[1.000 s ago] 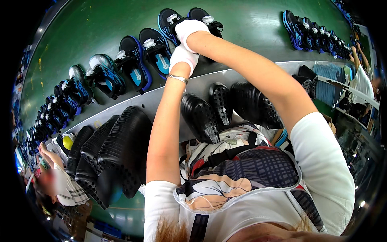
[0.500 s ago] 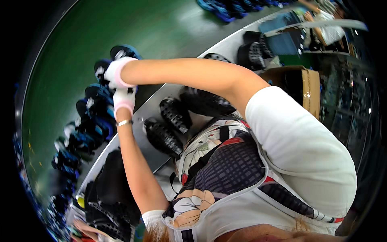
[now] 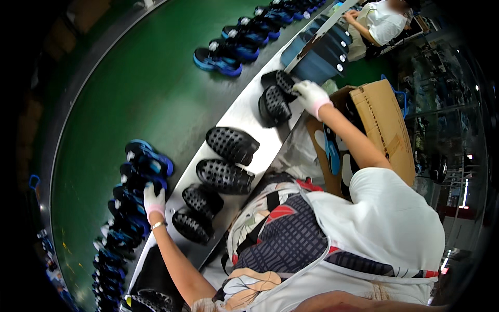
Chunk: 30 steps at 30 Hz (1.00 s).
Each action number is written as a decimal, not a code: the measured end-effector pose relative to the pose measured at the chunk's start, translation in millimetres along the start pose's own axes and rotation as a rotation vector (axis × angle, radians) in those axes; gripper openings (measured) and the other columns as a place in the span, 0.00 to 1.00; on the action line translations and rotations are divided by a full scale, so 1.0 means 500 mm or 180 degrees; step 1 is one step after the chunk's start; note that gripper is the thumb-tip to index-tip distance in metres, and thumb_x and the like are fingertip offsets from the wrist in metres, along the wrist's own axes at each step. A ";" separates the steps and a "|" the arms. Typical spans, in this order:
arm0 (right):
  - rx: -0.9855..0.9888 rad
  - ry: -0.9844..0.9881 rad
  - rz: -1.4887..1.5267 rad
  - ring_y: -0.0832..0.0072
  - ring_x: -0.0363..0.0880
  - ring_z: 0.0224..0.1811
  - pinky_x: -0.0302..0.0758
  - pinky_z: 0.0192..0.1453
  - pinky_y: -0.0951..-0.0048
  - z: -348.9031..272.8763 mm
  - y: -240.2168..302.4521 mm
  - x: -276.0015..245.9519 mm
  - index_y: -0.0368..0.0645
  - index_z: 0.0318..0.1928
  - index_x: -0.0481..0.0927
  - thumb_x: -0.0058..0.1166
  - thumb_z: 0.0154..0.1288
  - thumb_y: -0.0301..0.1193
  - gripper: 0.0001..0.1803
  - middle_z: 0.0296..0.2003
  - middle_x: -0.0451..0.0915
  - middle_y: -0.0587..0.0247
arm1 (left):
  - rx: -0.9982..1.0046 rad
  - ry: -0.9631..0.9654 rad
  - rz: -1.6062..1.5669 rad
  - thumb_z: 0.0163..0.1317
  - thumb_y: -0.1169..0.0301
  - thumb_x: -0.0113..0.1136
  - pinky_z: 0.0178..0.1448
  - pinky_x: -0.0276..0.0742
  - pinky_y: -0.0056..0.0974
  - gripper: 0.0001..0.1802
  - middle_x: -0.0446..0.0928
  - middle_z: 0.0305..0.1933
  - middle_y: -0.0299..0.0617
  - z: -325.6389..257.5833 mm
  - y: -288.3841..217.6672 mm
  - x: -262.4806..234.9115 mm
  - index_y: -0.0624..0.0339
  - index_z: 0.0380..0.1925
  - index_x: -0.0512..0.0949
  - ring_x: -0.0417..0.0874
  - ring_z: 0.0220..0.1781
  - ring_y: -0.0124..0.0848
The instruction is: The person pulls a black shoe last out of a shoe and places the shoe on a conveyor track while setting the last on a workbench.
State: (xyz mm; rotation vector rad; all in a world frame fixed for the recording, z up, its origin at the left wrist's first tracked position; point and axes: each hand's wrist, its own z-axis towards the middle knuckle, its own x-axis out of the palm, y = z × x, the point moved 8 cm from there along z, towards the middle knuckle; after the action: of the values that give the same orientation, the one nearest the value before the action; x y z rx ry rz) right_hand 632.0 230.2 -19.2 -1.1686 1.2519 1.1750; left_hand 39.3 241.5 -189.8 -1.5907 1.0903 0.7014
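My left hand (image 3: 154,202), in a white glove with a pink cuff, is at the near edge of a row of blue-and-black shoes (image 3: 136,200) on the green belt. Its fingers are a little apart, and the fingertips reach the shoes. Over to the right, my gloved right hand (image 3: 313,99) has its fingers closed at the end of a black, hole-studded shoe form (image 3: 285,82). Another black shoe form (image 3: 274,106) lies right beside that one. More of these black forms (image 3: 226,176) lie in pairs on the metal ledge between my hands.
The metal ledge (image 3: 182,182) runs along the green belt (image 3: 140,93). Farther along the belt stands another row of shoes (image 3: 244,44). A cardboard box (image 3: 384,127) with insoles (image 3: 331,148) is at my right. Beyond the blue bins (image 3: 317,54) sits a person (image 3: 382,23).
My hands were together over the shoes at the belt. The right has moved away to the black forms at the right; the left stays by the shoes, a little nearer. The view has shifted.
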 end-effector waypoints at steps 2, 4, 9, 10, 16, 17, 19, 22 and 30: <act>0.0080 0.0266 0.0160 0.56 0.75 0.51 0.73 0.53 0.60 0.008 0.008 0.013 0.52 0.46 0.77 0.48 0.57 0.25 0.16 0.45 0.75 0.54 | -0.0226 -0.0016 -0.0102 0.55 0.64 0.62 0.62 0.69 0.43 0.27 0.71 0.57 0.56 -0.030 -0.003 -0.044 0.65 0.54 0.73 0.73 0.58 0.52; -0.0025 0.0173 0.0278 0.55 0.74 0.50 0.72 0.54 0.61 0.012 -0.010 0.035 0.47 0.46 0.75 0.50 0.56 0.22 0.16 0.45 0.75 0.54 | -0.0235 -0.0114 -0.0104 0.55 0.64 0.62 0.60 0.70 0.43 0.26 0.71 0.55 0.54 -0.044 -0.025 -0.080 0.62 0.54 0.74 0.74 0.55 0.50; -0.0378 0.0463 0.0191 0.58 0.75 0.49 0.73 0.52 0.63 0.020 -0.014 0.020 0.47 0.45 0.76 0.53 0.54 0.23 0.15 0.44 0.75 0.56 | -0.0230 -0.0237 0.0030 0.57 0.64 0.60 0.59 0.71 0.43 0.25 0.72 0.54 0.53 -0.065 -0.065 -0.131 0.61 0.54 0.74 0.75 0.55 0.49; -0.0366 0.0403 0.0291 0.58 0.75 0.49 0.74 0.52 0.63 0.009 -0.022 0.005 0.48 0.45 0.76 0.53 0.54 0.24 0.16 0.43 0.75 0.57 | -0.0133 -0.0382 0.0055 0.57 0.65 0.60 0.57 0.71 0.43 0.24 0.72 0.54 0.53 -0.070 -0.069 -0.139 0.61 0.54 0.74 0.76 0.53 0.48; -0.0410 0.0094 0.1080 0.61 0.76 0.48 0.74 0.52 0.66 0.016 0.063 -0.135 0.46 0.43 0.76 0.57 0.54 0.27 0.14 0.43 0.75 0.59 | -0.0129 -0.0953 -0.0735 0.61 0.70 0.59 0.47 0.75 0.37 0.20 0.74 0.50 0.48 -0.113 -0.166 -0.227 0.63 0.53 0.75 0.79 0.39 0.35; -0.0629 0.0036 0.1214 0.61 0.76 0.47 0.73 0.52 0.67 0.027 0.123 -0.150 0.45 0.43 0.76 0.57 0.54 0.28 0.14 0.43 0.75 0.59 | -0.0086 -0.0845 -0.1171 0.62 0.70 0.58 0.48 0.75 0.36 0.20 0.75 0.50 0.47 -0.115 -0.180 -0.225 0.63 0.55 0.74 0.78 0.40 0.33; -0.0930 0.0452 0.1519 0.61 0.75 0.49 0.73 0.53 0.68 0.033 0.254 -0.150 0.43 0.43 0.76 0.57 0.55 0.29 0.14 0.44 0.75 0.58 | -0.0158 -0.0357 -0.2616 0.65 0.69 0.56 0.51 0.75 0.35 0.22 0.75 0.52 0.47 -0.108 -0.256 -0.195 0.65 0.58 0.70 0.78 0.45 0.32; -0.1963 0.0745 0.2336 0.60 0.74 0.50 0.71 0.55 0.66 -0.002 0.465 -0.175 0.43 0.45 0.75 0.58 0.54 0.26 0.16 0.46 0.75 0.57 | -0.0113 0.0494 -0.4272 0.68 0.65 0.52 0.56 0.74 0.35 0.26 0.72 0.58 0.50 -0.121 -0.402 -0.190 0.69 0.62 0.64 0.77 0.54 0.34; -0.2332 0.1567 0.2724 0.64 0.77 0.41 0.75 0.47 0.67 -0.078 0.739 -0.136 0.41 0.51 0.75 0.62 0.53 0.35 0.24 0.40 0.77 0.56 | -0.0140 0.0327 -0.5438 0.66 0.63 0.58 0.55 0.72 0.34 0.24 0.77 0.50 0.39 -0.190 -0.293 -0.166 0.62 0.57 0.68 0.77 0.48 0.28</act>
State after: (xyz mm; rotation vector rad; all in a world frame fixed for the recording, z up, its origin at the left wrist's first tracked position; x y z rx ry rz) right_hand 261.9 212.1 54.2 -1.5586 1.8673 2.1957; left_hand 129.5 183.2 -29.2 -1.9134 -0.4398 -0.5266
